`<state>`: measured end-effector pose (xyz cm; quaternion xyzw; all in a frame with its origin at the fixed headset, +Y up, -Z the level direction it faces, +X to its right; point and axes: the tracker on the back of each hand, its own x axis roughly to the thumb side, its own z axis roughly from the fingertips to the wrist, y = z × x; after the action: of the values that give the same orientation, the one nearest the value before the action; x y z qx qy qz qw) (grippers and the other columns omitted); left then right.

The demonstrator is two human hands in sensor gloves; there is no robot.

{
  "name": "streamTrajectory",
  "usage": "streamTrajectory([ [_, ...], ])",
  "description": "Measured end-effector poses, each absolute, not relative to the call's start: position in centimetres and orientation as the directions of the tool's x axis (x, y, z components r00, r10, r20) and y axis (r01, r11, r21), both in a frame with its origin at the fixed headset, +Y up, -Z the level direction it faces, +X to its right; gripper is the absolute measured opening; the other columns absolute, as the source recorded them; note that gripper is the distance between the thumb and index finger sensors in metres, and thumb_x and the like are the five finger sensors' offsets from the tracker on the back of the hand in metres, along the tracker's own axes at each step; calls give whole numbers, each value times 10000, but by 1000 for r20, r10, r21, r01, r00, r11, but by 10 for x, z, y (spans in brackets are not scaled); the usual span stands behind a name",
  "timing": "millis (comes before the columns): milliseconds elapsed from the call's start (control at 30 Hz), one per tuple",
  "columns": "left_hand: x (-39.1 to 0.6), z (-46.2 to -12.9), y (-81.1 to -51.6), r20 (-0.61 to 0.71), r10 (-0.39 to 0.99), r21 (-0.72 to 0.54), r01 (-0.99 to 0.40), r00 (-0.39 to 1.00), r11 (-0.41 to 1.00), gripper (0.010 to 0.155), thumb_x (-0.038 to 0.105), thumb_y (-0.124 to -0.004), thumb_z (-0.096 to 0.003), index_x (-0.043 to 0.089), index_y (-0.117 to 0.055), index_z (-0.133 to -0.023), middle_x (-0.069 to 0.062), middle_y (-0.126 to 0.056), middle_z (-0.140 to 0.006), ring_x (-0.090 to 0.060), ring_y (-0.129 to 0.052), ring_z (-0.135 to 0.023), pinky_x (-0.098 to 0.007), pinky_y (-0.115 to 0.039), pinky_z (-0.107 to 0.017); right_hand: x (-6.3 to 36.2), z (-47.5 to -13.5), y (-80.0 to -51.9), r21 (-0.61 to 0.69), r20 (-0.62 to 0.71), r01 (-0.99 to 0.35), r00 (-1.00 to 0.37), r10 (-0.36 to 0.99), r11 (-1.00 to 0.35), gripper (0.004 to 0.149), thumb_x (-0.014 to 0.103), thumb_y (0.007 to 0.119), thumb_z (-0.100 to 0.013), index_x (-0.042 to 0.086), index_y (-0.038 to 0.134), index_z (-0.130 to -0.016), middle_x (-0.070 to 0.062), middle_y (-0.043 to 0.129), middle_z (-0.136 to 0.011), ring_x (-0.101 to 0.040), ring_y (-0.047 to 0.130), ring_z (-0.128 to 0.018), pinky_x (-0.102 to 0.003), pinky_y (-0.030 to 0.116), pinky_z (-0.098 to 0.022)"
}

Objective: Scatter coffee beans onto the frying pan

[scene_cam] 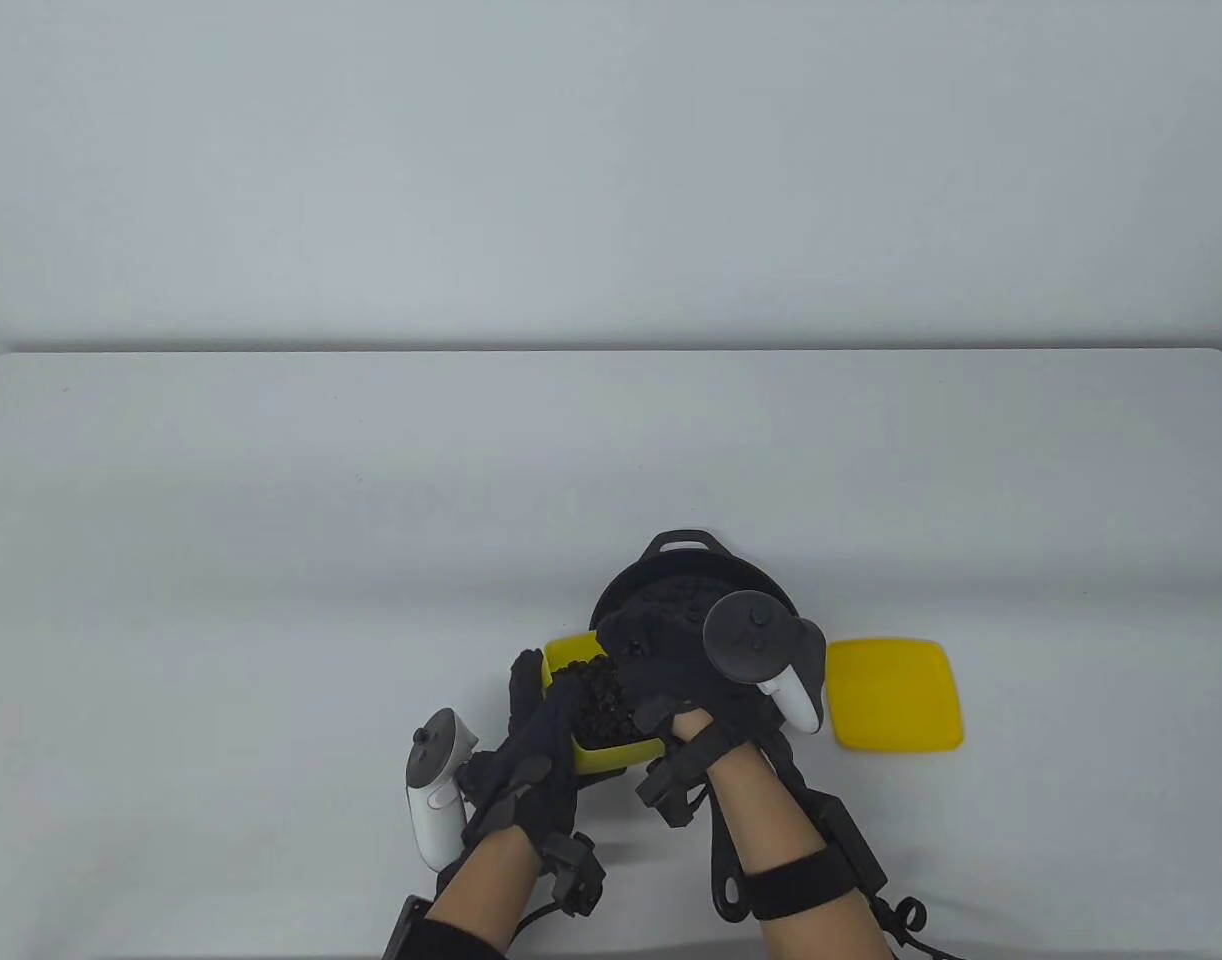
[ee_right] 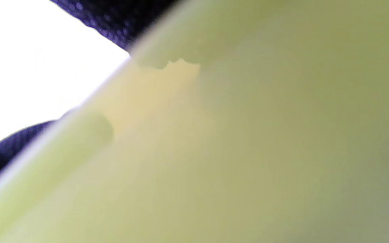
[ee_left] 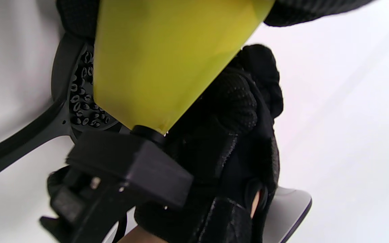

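Both hands, left (scene_cam: 531,745) and right (scene_cam: 671,680), seemingly grip the tub (scene_cam: 611,755) of beans (scene_cam: 596,700), whose lip faces the pan (scene_cam: 671,590) at one o'clock on the counter (scene_cam: 271,550).

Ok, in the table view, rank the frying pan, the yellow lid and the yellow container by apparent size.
1. frying pan, though hands hide part of it.
2. yellow lid.
3. yellow container, partly covered by the left hand, so its place against the lid is unsure.

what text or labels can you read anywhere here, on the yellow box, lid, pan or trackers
None: no readable word, number or brand in any view.
Yellow box: plain walls.
Yellow lid: plain.
Frying pan: no marking visible.
Right tracker: only unlabelled buttons show.
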<state>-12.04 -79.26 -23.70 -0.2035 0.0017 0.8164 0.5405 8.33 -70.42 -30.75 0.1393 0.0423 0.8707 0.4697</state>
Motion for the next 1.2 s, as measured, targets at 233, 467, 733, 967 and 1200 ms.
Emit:
streamTrajectory([
  [233, -124, -237, -790, -326, 881, -190, -889, -342, -416, 820, 626, -577, -593, 344, 65, -1019, -250, -310, -1015, -475, -646, -881, -485, -714, -643, 107, -310, -705, 105, 158, -880, -446, 881, -464, 345, 124, 806, -526, 232, 782, -853, -139, 721, -922, -390, 911, -594, -245, 955, -362],
  [467, -134, -240, -790, -292, 901, -144, -917, -319, -371, 821, 624, -575, -593, 349, 74, -1014, -247, -293, -1019, -477, -629, -893, -487, -698, -657, 142, -319, -721, 56, 46, -963, -260, 965, -262, 346, 117, 806, -521, 218, 782, -851, -154, 719, -913, -398, 909, -580, -249, 954, -351],
  [733, -139, -240, -790, -282, 899, -105, -920, -336, -377, 821, 627, -572, -593, 353, 80, -1011, -241, -285, -1023, -472, -622, -901, -485, -694, -663, 158, -326, -755, 22, -100, -946, -324, 941, -323, 347, 119, 803, -519, 200, 780, -856, -180, 716, -906, -404, 909, -568, -248, 955, -343],
  [967, -140, -240, -791, -280, 902, -107, -922, -330, -371, 820, 627, -571, -594, 352, 79, -1012, -240, -285, -1024, -471, -622, -901, -485, -692, -664, 156, -327, -766, 24, -161, -920, -389, 907, -391, 374, 146, 787, -531, 151, 747, -903, -238, 666, -923, -423, 885, -582, -257, 942, -365],
  [1200, -139, -240, -793, -277, 906, -116, -925, -320, -362, 819, 626, -571, -594, 351, 77, -1013, -242, -285, -1024, -472, -621, -902, -485, -692, -663, 160, -327, -770, 70, -154, -938, -345, 926, -338, 492, 262, 729, -579, 54, 618, -1011, -318, 546, -972, -524, 775, -692, -350, 866, -435],
])
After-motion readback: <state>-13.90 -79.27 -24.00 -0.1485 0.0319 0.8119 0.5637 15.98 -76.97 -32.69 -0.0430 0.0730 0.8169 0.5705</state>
